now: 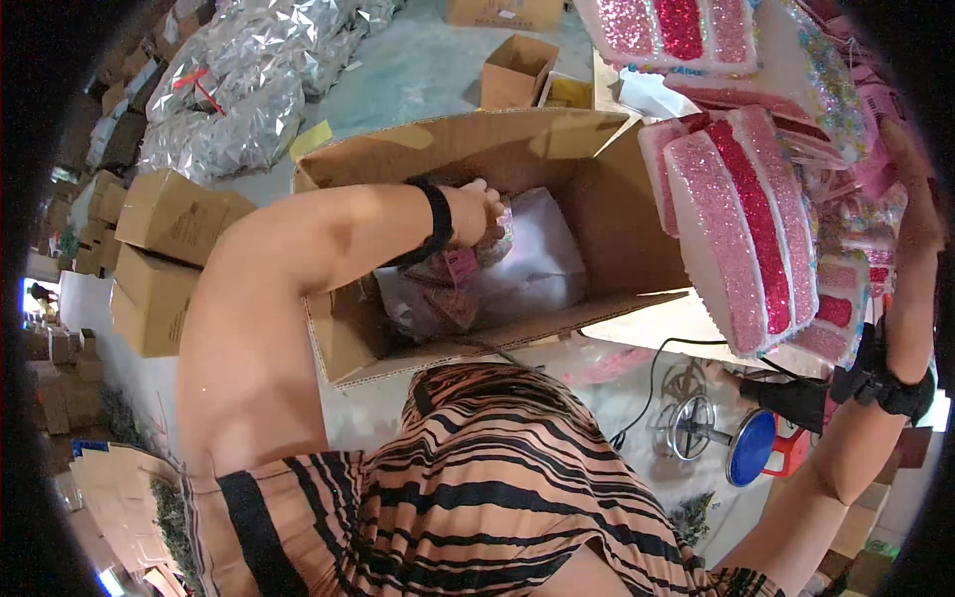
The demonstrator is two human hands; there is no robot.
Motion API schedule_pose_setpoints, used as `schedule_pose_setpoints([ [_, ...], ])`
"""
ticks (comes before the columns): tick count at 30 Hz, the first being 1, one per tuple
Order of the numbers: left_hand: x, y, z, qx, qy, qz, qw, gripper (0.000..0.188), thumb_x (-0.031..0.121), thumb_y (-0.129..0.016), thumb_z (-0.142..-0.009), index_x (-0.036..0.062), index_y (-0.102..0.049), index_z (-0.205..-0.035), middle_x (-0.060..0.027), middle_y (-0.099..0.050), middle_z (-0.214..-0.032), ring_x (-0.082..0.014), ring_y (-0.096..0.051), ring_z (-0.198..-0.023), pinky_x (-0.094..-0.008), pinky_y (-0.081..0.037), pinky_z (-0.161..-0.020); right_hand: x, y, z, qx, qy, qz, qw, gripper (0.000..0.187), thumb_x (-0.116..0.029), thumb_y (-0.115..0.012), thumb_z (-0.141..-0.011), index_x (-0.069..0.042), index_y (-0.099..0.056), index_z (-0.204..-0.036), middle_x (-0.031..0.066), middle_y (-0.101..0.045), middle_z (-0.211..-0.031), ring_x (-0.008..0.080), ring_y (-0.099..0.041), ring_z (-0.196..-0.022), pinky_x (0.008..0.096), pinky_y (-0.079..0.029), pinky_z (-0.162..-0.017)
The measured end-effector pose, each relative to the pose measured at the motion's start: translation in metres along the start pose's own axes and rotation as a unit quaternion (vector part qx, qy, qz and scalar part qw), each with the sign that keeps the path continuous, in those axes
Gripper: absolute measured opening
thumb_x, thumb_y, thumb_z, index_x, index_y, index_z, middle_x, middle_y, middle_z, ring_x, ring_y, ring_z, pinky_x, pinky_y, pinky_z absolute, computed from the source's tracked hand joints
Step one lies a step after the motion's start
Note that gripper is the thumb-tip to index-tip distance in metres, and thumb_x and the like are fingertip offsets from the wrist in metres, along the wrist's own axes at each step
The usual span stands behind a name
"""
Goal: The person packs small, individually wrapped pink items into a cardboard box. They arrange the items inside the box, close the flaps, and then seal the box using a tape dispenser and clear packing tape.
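My left hand (479, 213), with a black band at its wrist, reaches into an open cardboard box (468, 127). Its fingers are curled closed on a glittery piece (497, 242) in clear plastic, mostly hidden under the hand. Beside it in the box lies a plastic-wrapped item (445, 303) with a pink tag. At the far right, my right hand (910, 189) is against a bunch of glittery pink-and-red cake-slice decorations (741, 234), close to the camera. Its fingers are partly hidden at the picture's dark rim, so its grip does not show.
Silvery plastic bags (259, 85) are heaped at the back left. Closed cartons (179, 264) stand left of the box, and a small open carton (517, 72) lies beyond it. A blue-topped stool (751, 448) and a black cable (652, 383) are at the lower right.
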State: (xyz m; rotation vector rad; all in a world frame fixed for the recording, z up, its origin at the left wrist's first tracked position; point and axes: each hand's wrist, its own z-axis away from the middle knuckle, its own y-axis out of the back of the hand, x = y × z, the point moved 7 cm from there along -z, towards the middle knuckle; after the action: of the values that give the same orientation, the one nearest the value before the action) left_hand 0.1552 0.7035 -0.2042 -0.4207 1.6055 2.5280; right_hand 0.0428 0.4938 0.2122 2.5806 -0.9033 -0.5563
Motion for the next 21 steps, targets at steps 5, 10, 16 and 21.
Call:
schedule_pose_setpoints([
  [5, 0.012, -0.008, -0.016, -0.163, 0.015, 0.107, 0.981, 0.023, 0.025, -0.055, -0.089, 0.0136, -0.066, -0.106, -0.0097, -0.065, -0.102, -0.0264, -0.065, -0.087, -0.0409, -0.048, -0.075, 0.008, 0.007, -0.008, -0.128, -0.07, -0.044, 0.988, 0.013, 0.006, -0.073, -0.079, 0.004, -0.061, -0.074, 0.0023, -0.064, -0.065, 0.0048, -0.05, -0.055, 0.019, -0.042, -0.05],
  [10, -0.024, -0.018, 0.014, -0.014, 0.059, 0.281, 0.958, 0.022, 0.014, -0.06, -0.08, 0.0031, -0.07, -0.097, -0.0162, -0.068, -0.101, -0.0312, -0.066, -0.094, -0.0427, -0.053, -0.072, 0.007, 0.0, -0.013, -0.091, 0.034, -0.116, 0.989, 0.013, 0.006, -0.073, -0.079, 0.005, -0.061, -0.077, 0.0038, -0.064, -0.071, 0.0066, -0.053, -0.06, 0.02, -0.046, -0.055],
  [16, -0.024, 0.095, 0.079, 0.011, 0.067, 0.249, 0.966, 0.017, 0.014, -0.062, -0.071, 0.0019, -0.066, -0.082, -0.0185, -0.064, -0.078, -0.0381, -0.063, -0.079, -0.0454, -0.05, -0.068, 0.01, 0.01, 0.0, -0.072, 0.016, -0.043, 0.996, 0.014, 0.002, -0.071, -0.081, 0.005, -0.064, -0.093, 0.0098, -0.069, -0.086, 0.0096, -0.06, -0.072, 0.0212, -0.051, -0.063],
  [21, -0.024, 0.137, 0.148, 0.005, 0.113, 0.287, 0.951, 0.016, 0.014, -0.065, -0.072, 0.0038, -0.07, -0.084, -0.0159, -0.066, -0.081, -0.0335, -0.063, -0.079, -0.041, -0.049, -0.07, 0.055, 0.021, 0.005, -0.149, 0.048, 0.181, 0.971, 0.033, -0.005, -0.055, -0.094, 0.0, -0.06, -0.127, 0.009, -0.067, -0.116, 0.0139, -0.064, -0.102, 0.0259, -0.049, -0.091],
])
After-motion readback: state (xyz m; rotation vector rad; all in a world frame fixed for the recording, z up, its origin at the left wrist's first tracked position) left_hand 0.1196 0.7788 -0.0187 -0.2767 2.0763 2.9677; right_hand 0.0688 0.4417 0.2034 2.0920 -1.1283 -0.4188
